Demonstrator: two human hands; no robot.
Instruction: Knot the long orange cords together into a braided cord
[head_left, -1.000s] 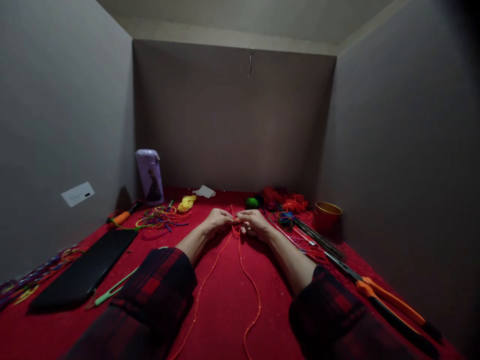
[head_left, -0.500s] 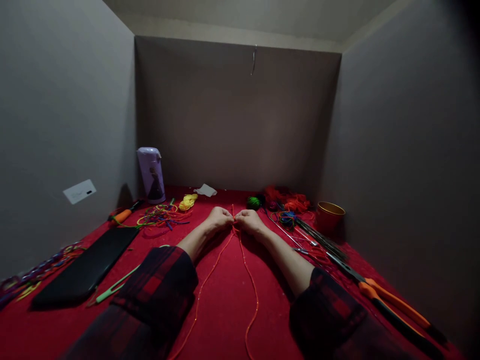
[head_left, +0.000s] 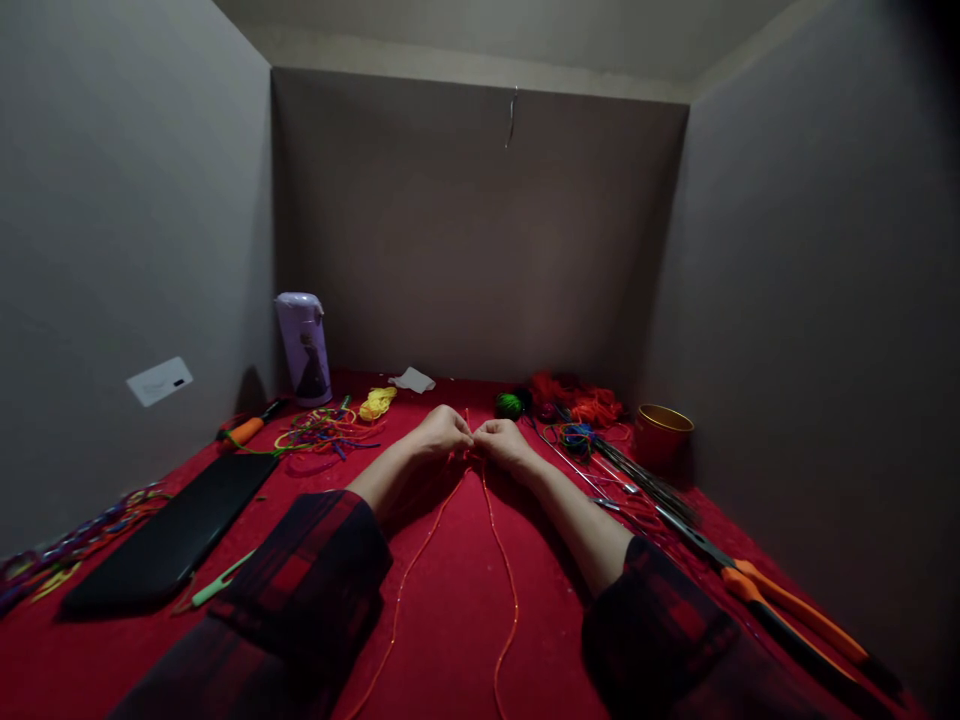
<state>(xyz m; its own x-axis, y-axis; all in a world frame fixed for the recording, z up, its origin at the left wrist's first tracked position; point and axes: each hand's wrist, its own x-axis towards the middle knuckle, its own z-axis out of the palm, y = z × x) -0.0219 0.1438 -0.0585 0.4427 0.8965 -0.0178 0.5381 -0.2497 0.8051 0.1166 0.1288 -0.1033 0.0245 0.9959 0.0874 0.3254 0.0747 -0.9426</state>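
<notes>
My left hand (head_left: 445,432) and my right hand (head_left: 501,443) meet fingertip to fingertip over the middle of the red cloth. Both are closed in a pinch on an orange-red cord (head_left: 514,590). A short end of the cord stands up just beyond my fingers. Below my hands two long strands spread apart and run down the cloth toward me. The exact crossing of the cord between my fingertips is too small and partly hidden to make out.
A purple flask (head_left: 303,350) and yellow yarn (head_left: 377,403) stand back left, near tangled cords (head_left: 322,430). A black slab (head_left: 172,535) lies left. Right are a red cup (head_left: 663,438), orange-handled shears (head_left: 795,610) and a green yarn ball (head_left: 509,405). Grey walls close three sides.
My left hand has lifted slightly and turned, its fingertips still by the right hand's. The cord below has shifted a little with the view; my right hand stays nearly in place.
</notes>
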